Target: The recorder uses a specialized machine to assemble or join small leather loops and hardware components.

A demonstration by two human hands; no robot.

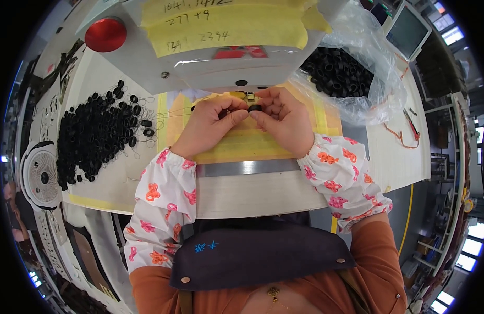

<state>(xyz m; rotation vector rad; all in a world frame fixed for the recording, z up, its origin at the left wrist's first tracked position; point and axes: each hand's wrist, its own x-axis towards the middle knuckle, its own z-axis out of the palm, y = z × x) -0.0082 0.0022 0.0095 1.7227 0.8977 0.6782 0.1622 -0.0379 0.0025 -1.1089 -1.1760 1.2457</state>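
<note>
Close together under the machine head, both my hands work at a small black loop point(255, 108), a short ring of band-like material. My right hand point(286, 120) pinches it between thumb and fingers. The fingers of my left hand point(213, 124) are closed too, their tips meeting the loop's left side; a dark bit shows inside that hand. Just beyond the fingertips is the small metal foot point(250, 97) of a grey sewing machine point(200, 73). Thin threads run from the left hand toward a heap of black loops point(98, 133).
Yellow tape covers the work plate point(242, 149), with a metal strip along its near edge. At the back right, a clear plastic bag point(381, 99) holds many black loops point(341, 73). Red-handled snips point(411, 125) lie on the right; a white fan point(41, 175) stands left.
</note>
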